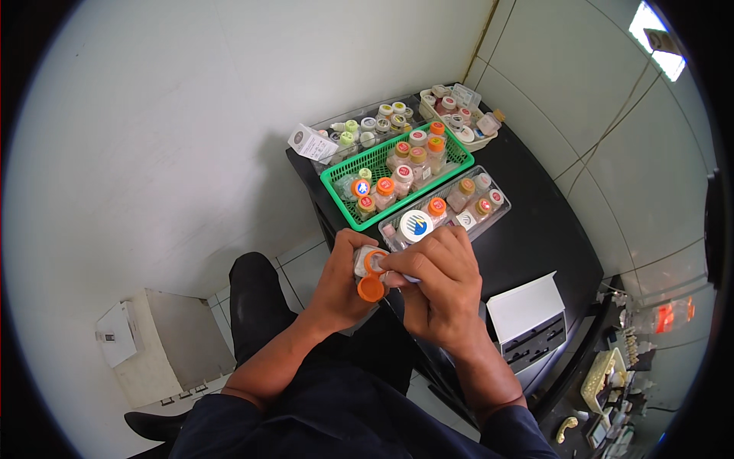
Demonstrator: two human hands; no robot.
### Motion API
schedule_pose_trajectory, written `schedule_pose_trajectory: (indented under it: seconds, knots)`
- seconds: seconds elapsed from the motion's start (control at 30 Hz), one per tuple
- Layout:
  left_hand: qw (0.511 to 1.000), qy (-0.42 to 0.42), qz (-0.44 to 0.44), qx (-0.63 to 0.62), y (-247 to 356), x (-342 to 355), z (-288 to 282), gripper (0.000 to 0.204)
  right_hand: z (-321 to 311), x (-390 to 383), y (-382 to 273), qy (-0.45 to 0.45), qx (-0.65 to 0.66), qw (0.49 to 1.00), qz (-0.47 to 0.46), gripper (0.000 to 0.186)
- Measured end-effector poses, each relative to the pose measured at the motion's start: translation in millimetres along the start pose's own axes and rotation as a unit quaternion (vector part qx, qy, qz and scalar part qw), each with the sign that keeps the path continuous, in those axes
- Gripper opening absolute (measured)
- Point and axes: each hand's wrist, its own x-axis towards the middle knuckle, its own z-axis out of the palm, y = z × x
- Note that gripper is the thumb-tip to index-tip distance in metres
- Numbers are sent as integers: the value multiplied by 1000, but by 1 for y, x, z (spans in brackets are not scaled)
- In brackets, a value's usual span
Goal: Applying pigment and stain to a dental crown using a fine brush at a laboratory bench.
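Note:
My left hand (339, 284) is wrapped round a small clear-white bottle (362, 264) with an orange rim. Its orange flip lid (371, 289) hangs open toward me. My right hand (443, 279) is closed, with its fingertips touching the bottle's mouth. A sliver of something pale shows under those fingers, too little to name. Just beyond my hands, a clear plastic tray (497, 218) holds several jars, among them a large white-lidded jar (416, 226). Behind it stands a green basket (336, 200) of small jars with orange, white and yellowish lids.
All this stands on a black table (547, 222) against the wall. At the back are a cream basket (480, 144) of jars and a white card box (312, 144). An open white case (527, 310) lies at right. Farther right, a cluttered shelf holds a cream basket (592, 379).

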Motion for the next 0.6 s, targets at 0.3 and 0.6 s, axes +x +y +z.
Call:
schedule_pose_trajectory:
  seconds: [0.3,0.6]
  knots:
    - [993,24,112,-10,-9,1,3,76,-11,4,3,-13,86,996,35,27]
    - [994,-46,21,-100,-4,2,-7,61,-12,3,4,-19,36,999,3,30]
